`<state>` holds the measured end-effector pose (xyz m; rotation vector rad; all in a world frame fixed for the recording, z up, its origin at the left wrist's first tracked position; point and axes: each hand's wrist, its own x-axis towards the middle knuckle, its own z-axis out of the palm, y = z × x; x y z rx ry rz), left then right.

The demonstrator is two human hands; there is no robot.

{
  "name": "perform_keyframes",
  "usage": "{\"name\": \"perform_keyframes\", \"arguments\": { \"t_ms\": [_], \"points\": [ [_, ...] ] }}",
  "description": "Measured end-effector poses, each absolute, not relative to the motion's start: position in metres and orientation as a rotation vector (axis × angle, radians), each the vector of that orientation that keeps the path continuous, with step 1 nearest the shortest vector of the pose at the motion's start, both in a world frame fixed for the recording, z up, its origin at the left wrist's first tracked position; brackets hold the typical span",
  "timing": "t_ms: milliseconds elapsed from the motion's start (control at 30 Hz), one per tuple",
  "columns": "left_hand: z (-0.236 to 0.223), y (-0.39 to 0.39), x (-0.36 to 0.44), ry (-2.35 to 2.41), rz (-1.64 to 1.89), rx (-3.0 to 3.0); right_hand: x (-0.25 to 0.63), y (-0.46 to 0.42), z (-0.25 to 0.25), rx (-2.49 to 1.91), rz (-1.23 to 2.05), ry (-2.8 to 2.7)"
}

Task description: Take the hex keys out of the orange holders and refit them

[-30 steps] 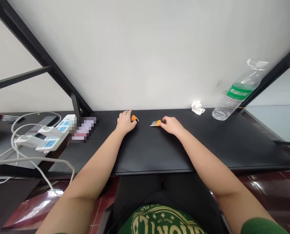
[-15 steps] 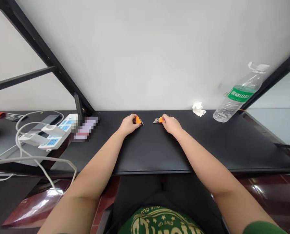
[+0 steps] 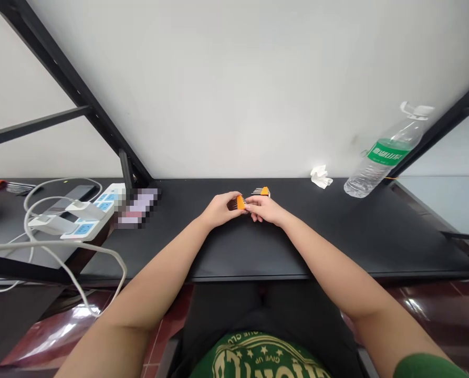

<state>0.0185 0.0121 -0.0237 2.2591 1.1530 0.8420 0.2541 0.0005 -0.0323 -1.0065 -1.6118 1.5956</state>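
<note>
My left hand (image 3: 224,207) is closed around an orange holder (image 3: 240,202) with a row of metal hex keys in it, just above the black desk. The fingers of my right hand (image 3: 263,206) are pinched together at the right side of this holder, where the short end of a hex key pokes out. How much of that key they grip is too small to make out. Just behind my right hand, a second orange hex key holder (image 3: 265,191) lies on the desk, its keys pointing left.
A crumpled white tissue (image 3: 321,176) and a clear plastic bottle (image 3: 379,157) with a green label are on the right. To the left, a white power strip (image 3: 96,210) carries chargers and looping cables (image 3: 116,257). A black frame post (image 3: 96,121) rises beside it. The wall (image 3: 234,94) stands behind the desk (image 3: 250,252).
My right hand has let go of its hex key holder, leaving it on the desk, and has come left to the other set. My left hand has moved right with its holder.
</note>
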Motion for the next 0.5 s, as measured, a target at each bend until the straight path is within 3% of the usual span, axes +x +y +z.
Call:
{"name": "perform_keyframes", "arguments": {
  "t_ms": [233, 500],
  "points": [
    [-0.021, 0.009, 0.025, 1.056, 0.861, 2.347, 0.263, 0.002, -0.027, -0.865, 1.966, -1.302],
    [-0.016, 0.005, 0.025, 1.074, 0.749, 2.314, 0.267, -0.001, -0.022, -0.895, 1.965, -1.474]
  ]
}}
